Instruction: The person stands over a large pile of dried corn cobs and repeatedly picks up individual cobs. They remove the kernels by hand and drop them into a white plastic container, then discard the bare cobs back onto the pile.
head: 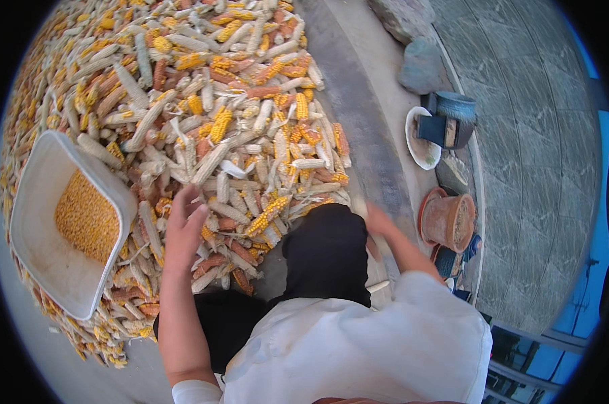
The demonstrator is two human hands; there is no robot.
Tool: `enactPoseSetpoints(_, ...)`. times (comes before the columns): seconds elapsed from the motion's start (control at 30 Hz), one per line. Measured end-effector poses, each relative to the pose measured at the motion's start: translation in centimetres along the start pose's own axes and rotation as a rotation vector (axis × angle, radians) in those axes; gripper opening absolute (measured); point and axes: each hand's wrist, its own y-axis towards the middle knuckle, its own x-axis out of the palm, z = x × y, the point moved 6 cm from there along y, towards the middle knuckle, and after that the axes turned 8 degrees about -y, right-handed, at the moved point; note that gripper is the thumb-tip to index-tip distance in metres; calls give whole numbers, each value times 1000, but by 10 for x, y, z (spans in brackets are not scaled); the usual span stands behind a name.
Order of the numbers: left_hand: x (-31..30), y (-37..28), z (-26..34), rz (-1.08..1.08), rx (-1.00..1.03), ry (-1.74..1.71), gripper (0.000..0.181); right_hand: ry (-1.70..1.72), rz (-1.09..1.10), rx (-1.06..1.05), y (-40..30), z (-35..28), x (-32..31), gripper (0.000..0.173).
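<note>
My left hand [184,219] is held over the near edge of a large heap of corncobs [243,126], fingers apart, with nothing seen in it. Many cobs are stripped; others still bear yellow or orange kernels. Beside my black-clad knee, my right hand [377,220] is blurred, with a pale object [359,206], perhaps a cob, at its fingers; its grip is unclear. On the heap to the left leans a white plastic tub [36,262], tilted, with loose yellow corn kernels [88,217] inside. A partly kernelled cob [267,216] lies between my left hand and my knee.
Along the right stand a terracotta pot [443,217] on a saucer, a blue glazed pot [456,106], a white dish [419,146] and large stones [419,65]. Grey tiles [526,151] lie beyond them. A pale cob [378,286] rests on the ground right of my knee.
</note>
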Motion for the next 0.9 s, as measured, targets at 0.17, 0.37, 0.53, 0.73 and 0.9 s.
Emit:
enactPoseSetpoints(0.17,0,-4,-4,39,-51,7,47,-459,-393,54,-100,210,142,51)
enactPoseSetpoints(0.37,26,-6,-4,-28,-95,51,46,175,325,-166,134,-2,1,36)
enactPoseSetpoints(0.53,27,-17,10,69,-81,151,44,-240,344,-43,244,-56,-16,53)
enactPoseSetpoints(0.73,25,-30,-16,76,-174,157,42,-299,221,212,272,-80,-31,59)
enactPoseSetpoints(0.9,40,-21,-19,31,-204,183,45,-139,39,47,296,-56,-33,55)
